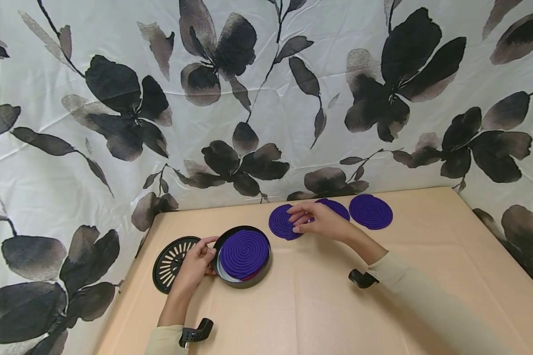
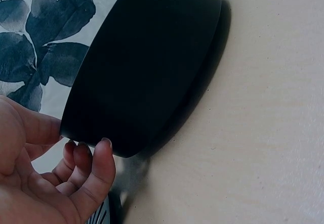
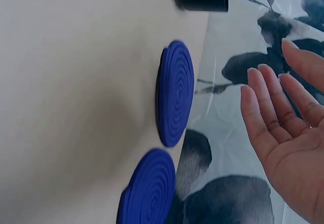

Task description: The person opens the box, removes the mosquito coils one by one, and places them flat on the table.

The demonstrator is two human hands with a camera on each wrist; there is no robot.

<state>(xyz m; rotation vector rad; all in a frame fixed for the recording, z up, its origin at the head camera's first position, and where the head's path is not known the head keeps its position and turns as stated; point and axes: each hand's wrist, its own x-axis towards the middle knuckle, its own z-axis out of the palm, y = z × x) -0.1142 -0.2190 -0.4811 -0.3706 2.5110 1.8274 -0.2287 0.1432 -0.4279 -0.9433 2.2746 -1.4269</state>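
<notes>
Can't fully see left coaster (image 1: 277, 223) or middle coaster (image 1: 339, 209): blocked by right hand (image 1: 320, 220), raised, with fingers loosely extended. Can't make out layers (image 1: 223, 271) under top coaster (image 1: 244, 254) in pot (image 1: 252, 283), cut off in wrist views. Pinching pot's edge with left hand (image 1: 195, 264), partly over slotted lid (image 1: 163, 268). Seeing right coaster (image 1: 370, 212) whole, on tan table (image 1: 337, 315) before floral cloth (image 1: 284, 123).

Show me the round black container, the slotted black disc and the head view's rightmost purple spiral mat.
Round black container (image 2: 142, 67): left wrist view, outer side wall.
Slotted black disc (image 1: 170, 264): head view, slotted face.
Purple spiral mat (image 1: 370, 212): head view, middle of its coil.
</notes>
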